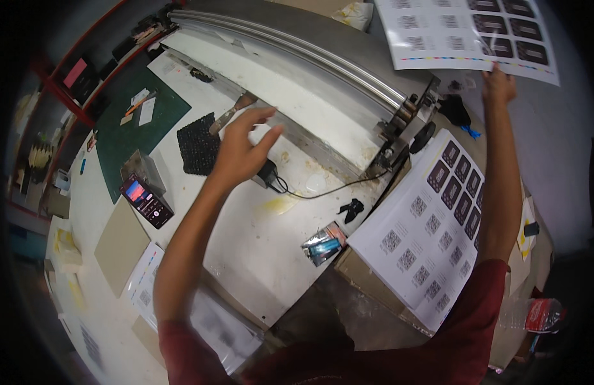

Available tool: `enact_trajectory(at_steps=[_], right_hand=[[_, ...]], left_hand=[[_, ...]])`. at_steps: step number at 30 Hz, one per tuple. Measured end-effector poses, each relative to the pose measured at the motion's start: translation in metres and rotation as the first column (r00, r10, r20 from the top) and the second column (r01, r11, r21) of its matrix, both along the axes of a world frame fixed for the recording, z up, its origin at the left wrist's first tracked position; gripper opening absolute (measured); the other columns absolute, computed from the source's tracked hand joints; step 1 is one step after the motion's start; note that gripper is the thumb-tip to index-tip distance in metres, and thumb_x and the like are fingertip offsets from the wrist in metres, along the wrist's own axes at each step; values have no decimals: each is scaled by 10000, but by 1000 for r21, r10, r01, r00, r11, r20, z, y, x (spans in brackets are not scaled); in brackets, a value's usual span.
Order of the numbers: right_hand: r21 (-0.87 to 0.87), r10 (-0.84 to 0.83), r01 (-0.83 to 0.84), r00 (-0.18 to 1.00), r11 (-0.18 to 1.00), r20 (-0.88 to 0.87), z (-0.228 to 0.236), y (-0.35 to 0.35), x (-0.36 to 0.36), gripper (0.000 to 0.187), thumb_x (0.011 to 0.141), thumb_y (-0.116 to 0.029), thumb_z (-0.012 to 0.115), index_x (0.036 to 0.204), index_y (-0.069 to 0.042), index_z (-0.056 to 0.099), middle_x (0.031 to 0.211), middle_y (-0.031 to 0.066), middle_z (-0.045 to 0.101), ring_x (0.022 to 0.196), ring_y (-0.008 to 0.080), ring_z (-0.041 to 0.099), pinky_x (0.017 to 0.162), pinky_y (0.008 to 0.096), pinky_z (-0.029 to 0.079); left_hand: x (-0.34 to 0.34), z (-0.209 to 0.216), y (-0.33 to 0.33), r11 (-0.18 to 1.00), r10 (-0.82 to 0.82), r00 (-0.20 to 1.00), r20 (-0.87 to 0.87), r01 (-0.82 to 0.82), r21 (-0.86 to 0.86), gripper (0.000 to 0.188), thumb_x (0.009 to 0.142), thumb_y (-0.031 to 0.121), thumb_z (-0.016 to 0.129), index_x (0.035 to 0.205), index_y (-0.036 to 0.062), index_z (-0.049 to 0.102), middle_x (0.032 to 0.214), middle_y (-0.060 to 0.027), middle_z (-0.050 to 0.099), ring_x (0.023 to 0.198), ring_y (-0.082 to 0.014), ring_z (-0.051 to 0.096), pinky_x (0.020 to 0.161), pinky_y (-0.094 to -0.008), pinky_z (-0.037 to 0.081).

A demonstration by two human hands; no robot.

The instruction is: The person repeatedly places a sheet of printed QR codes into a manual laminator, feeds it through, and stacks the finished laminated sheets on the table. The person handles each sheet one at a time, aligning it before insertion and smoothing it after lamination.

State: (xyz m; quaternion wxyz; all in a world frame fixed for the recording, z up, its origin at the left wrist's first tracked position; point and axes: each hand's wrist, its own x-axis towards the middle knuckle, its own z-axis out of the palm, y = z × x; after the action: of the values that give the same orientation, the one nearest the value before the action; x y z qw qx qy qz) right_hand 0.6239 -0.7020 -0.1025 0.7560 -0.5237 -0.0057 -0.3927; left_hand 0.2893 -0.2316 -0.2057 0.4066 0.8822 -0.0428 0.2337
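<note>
My right hand (499,88) is raised at the far right, its fingers closed on the near edge of a glossy printed sheet (431,56). Small square codes and dark label blocks cover the sheet, and a colour strip runs along its edge. My left hand (245,151) hovers over the white table beside the roller machine (290,109). Its thumb and fingers are apart with nothing between them. Below my right forearm lies a stack of similar printed sheets (399,256). A black textured cloth (195,144) and a flat metal scraper (231,114) are nearest my left hand.
On the left are a green cutting mat (111,147), a lit phone (146,202) leaning on a metal block (149,168), and a grey board (120,247). A black cable (338,190) crosses toward the machine. A small foil packet (324,244) lies near the table edge; a plastic bottle (534,314) is lower right.
</note>
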Motion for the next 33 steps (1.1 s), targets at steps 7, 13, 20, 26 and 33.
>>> enact_trajectory(at_steps=[7, 13, 20, 26, 33], right_hand=[[-208, 450, -595, 754, 776, -479, -43, 123, 13, 501, 923, -284, 732, 1274, 40, 581, 1162, 177, 647, 1067, 309, 640, 953, 433, 548], [-686, 144, -376, 917, 623, -372, -17, 108, -76, 502, 923, -408, 715, 1163, 32, 698, 1112, 138, 702, 1014, 221, 633, 929, 309, 472], [-815, 307, 367, 793, 448, 527, -33, 128, -263, 191, 701, 96, 667, 862, -3, 640, 802, 120, 639, 715, 247, 605, 702, 366, 475], [-936, 334, 345, 876, 69, 348, -82, 228, -328, 347, 763, -56, 679, 1098, 27, 652, 1070, 170, 641, 1016, 334, 622, 953, 498, 453], [-862, 443, 434, 740, 262, 507, -43, 267, -373, 339, 799, 41, 652, 1137, 30, 639, 1108, 150, 658, 1046, 316, 639, 1008, 510, 469]], left_hand=[[103, -1, -26, 900, 52, 974, -220, -141, -412, 552, 950, 325, 683, 1326, -64, 573, 1096, -152, 698, 1015, -201, 673, 884, -318, 518], [97, -5, 5, 568, -71, 963, -260, -175, -804, 612, 877, 282, 773, 1296, -90, 527, 1131, -153, 679, 991, -210, 665, 845, -300, 528], [-26, 11, 55, 456, -53, 982, -180, -136, -880, 486, 897, 122, 700, 1283, -109, 516, 1234, -164, 645, 1104, -228, 641, 994, -322, 487], [-134, 57, 80, 436, 87, 989, -119, -146, -888, 402, 909, 128, 662, 1242, -86, 590, 1188, -168, 681, 1064, -217, 665, 1005, -340, 482], [-276, 87, 124, 561, 470, 867, 166, -148, -815, 408, 994, 243, 583, 1230, -89, 608, 1240, -175, 650, 1165, -241, 611, 1048, -378, 446]])
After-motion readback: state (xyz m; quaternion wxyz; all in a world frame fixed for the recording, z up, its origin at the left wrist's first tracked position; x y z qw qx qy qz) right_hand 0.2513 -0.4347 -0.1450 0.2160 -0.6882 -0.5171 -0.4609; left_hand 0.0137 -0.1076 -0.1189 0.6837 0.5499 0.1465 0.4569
